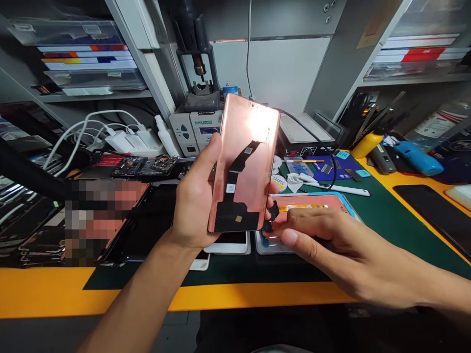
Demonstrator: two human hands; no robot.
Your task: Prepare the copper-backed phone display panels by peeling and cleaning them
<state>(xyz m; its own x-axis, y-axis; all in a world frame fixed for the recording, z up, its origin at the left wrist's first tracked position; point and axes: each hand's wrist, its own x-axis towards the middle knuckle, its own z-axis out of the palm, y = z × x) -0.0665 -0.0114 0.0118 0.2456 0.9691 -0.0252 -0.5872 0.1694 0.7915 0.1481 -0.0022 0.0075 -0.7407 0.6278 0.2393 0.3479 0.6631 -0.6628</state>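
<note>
My left hand [195, 201] is closed around a phone screen panel [253, 176], its thumb along the left edge and fingertips showing at the right edge. The panel is tilted up, its shiny copper-coloured back towards me, with a black flex cable and a black strip at the bottom. My right hand [342, 250] hovers low to the right, thumb apart from the bent fingers, nothing visible between them. Beneath it lies a second copper-coloured panel [309, 200] with a yellow flex strip, partly hidden by the fingers; whether they touch it I cannot tell.
Stacked phone parts [143, 166] and a dark screen [154, 220] lie at left. Behind stand a soldering station [195, 130] and a flat heating plate [309, 135]. A white-handled brush [346, 190], a blue tool [419, 158] and a black phone [434, 211] are at right.
</note>
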